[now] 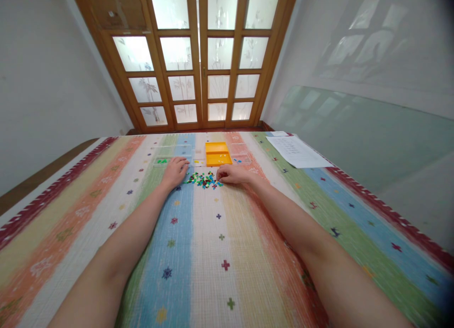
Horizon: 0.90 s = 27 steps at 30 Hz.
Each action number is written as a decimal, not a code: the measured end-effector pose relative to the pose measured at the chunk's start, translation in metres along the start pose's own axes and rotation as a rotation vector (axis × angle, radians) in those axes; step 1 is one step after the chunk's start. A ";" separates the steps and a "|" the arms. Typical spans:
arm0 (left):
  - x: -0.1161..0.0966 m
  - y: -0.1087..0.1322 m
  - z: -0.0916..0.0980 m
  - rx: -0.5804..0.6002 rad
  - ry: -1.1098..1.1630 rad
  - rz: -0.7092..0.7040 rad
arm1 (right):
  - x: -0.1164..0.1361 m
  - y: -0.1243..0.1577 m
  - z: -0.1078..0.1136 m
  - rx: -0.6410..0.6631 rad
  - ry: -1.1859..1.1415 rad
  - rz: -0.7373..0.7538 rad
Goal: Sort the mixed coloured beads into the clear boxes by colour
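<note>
The striped, cloth-covered desk [207,252] fills the lower frame. Near centre, the left hand [175,172] has its fingers loosely extended and the right hand [230,173] has its curled together, any hold impossible to tell; an open orange box [218,152] lies just above, tiny multicoloured pieces [202,180] heaped between the hands.

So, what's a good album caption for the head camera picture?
Bare left hand and right hand flank tiny multicoloured pieces piled on a striped cloth, near an open rectangular orange box.

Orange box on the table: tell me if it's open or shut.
Open: the orange box has its two halves spread apart, with small pale pieces visible in the nearer half.
</note>
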<state>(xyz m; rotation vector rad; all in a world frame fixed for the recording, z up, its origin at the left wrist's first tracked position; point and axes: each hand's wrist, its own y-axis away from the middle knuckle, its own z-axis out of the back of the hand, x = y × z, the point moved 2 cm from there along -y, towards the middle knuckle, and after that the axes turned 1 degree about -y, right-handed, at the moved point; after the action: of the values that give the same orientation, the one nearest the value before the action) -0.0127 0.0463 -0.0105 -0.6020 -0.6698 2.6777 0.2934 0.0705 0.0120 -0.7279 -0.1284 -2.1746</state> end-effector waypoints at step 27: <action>0.008 0.004 0.003 0.206 0.092 0.054 | -0.052 0.005 0.014 -0.706 0.042 -0.207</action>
<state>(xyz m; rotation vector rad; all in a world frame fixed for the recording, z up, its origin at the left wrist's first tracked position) -0.0214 0.0450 -0.0127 -0.6903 -0.3517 2.7041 0.3298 0.1071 -0.0057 -1.0869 0.6431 -2.4385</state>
